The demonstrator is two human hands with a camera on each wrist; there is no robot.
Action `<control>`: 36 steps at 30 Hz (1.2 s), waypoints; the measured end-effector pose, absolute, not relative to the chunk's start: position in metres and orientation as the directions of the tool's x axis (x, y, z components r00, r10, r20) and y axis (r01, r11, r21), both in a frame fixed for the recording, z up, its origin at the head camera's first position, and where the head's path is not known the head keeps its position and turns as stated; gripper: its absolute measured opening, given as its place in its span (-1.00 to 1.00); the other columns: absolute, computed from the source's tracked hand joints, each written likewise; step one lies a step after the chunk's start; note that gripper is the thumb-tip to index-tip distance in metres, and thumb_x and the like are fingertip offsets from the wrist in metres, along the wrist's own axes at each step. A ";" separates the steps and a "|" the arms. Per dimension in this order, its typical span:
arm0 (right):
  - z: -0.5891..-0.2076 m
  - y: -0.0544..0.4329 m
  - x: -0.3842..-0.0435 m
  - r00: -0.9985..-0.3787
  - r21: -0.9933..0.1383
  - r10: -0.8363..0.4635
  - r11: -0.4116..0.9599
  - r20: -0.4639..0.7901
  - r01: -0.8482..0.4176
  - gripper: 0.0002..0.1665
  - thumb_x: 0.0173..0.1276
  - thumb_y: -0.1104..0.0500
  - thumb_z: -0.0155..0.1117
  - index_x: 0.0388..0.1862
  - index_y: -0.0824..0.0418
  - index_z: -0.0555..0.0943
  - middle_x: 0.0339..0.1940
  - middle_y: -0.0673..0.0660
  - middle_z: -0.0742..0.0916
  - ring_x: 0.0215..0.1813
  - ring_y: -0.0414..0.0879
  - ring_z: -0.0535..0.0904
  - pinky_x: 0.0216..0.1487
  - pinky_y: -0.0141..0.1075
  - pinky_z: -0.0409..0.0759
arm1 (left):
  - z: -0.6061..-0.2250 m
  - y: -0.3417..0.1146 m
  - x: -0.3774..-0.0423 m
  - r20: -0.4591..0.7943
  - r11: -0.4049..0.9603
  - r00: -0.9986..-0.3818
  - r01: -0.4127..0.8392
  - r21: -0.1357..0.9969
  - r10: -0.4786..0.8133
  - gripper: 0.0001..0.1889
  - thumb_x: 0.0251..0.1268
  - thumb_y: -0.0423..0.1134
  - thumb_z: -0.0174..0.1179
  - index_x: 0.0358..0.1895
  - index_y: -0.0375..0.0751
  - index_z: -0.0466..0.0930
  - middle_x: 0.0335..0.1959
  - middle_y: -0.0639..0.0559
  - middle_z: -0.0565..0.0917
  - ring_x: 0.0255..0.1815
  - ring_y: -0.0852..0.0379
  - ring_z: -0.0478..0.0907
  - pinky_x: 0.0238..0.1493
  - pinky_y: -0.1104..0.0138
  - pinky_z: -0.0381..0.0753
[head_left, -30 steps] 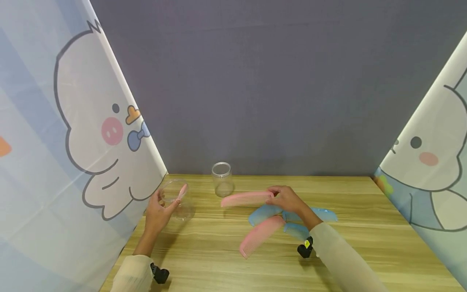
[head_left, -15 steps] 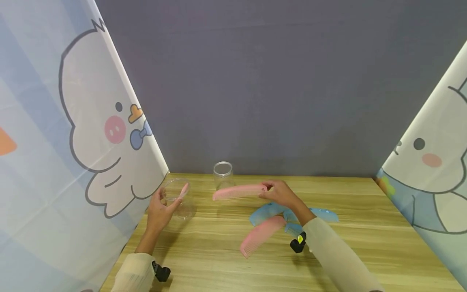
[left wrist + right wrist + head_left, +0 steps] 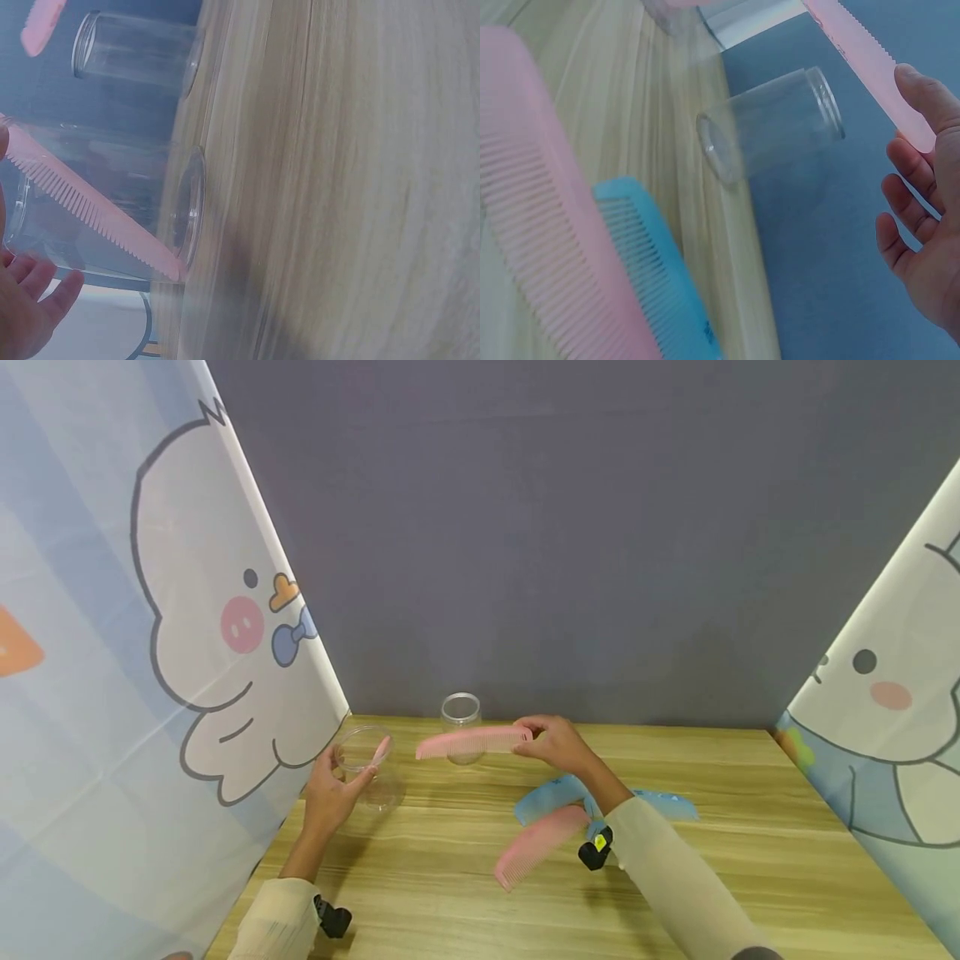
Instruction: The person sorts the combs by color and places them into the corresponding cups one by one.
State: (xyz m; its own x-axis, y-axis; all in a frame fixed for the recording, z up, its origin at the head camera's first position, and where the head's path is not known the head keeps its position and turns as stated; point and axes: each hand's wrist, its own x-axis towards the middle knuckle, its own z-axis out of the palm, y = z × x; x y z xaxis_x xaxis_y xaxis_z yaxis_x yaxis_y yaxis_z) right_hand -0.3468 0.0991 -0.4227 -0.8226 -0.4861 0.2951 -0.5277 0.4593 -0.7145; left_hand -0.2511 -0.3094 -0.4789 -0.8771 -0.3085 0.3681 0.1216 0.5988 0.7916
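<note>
My left hand (image 3: 327,793) grips a clear plastic jar (image 3: 386,793), which stands upright at the table's left. A pink comb (image 3: 97,206) leans slantwise inside that jar, its lower end near the base and its upper end at the rim by my thumb. My right hand (image 3: 558,745) pinches one end of another pink comb (image 3: 468,741), thumb against fingers, and holds it level above the table. The free end points left, toward the gripped jar and apart from it. In the head view this comb passes in front of a second clear jar (image 3: 461,708).
Below my right forearm, a pink comb (image 3: 536,849) lies on the wooden table (image 3: 420,893) with several blue combs (image 3: 547,799), partly overlapping. The second jar stands upright near the grey back wall (image 3: 525,568). Printed curtains (image 3: 247,727) border the left and right sides.
My right hand has carried its pink comb left and slightly away from me, off the pile and across the front of the second jar. The left hand keeps its hold on the jar.
</note>
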 end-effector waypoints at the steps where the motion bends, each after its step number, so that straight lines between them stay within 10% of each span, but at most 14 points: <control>1: -0.421 0.097 -0.347 -0.823 -0.713 -0.487 0.462 0.293 -0.527 -0.70 0.29 -0.02 0.50 -0.01 -0.06 0.74 -0.23 -0.05 0.75 -0.18 -0.11 0.59 -0.28 -0.25 0.50 | -0.479 -0.309 -0.251 0.370 0.601 -0.877 0.123 0.790 -0.306 -0.16 0.17 0.00 0.50 0.36 -0.43 0.31 0.26 -0.38 0.47 0.35 -0.39 0.44 0.20 -0.24 0.57; 21: -0.393 0.029 -0.341 -0.812 -0.708 -0.450 0.430 0.371 -0.561 -0.75 0.19 0.05 0.58 -0.20 0.10 0.75 -0.52 -0.06 0.62 -0.48 -0.21 0.42 -0.47 -0.39 0.35 | -0.478 -0.306 -0.249 0.360 0.603 -0.876 0.103 0.791 -0.322 -0.34 0.15 -0.01 0.51 0.06 -0.32 0.30 0.08 -0.31 0.45 0.35 -0.36 0.43 0.21 -0.19 0.59; 36: -0.375 -0.018 -0.329 -0.849 -0.736 -0.398 0.445 0.347 -0.510 -0.50 0.27 -0.10 0.50 0.09 0.14 0.73 -0.33 0.01 0.77 -0.35 -0.20 0.58 -0.31 -0.39 0.53 | -0.479 -0.307 -0.249 0.392 0.630 -0.864 0.119 0.768 -0.315 -0.36 0.13 0.01 0.52 -0.01 -0.27 0.30 -0.07 -0.25 0.42 0.31 -0.34 0.48 0.10 -0.06 0.59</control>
State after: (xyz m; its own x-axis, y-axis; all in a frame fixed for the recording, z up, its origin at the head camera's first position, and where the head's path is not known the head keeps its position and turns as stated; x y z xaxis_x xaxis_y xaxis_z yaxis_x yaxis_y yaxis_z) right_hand -0.3290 -0.0180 -0.3746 -0.8490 -0.3981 0.3474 -0.5099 0.4450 -0.7362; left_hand -0.2489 -0.3071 -0.4793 -0.8644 -0.3151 0.3918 0.1185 0.6296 0.7678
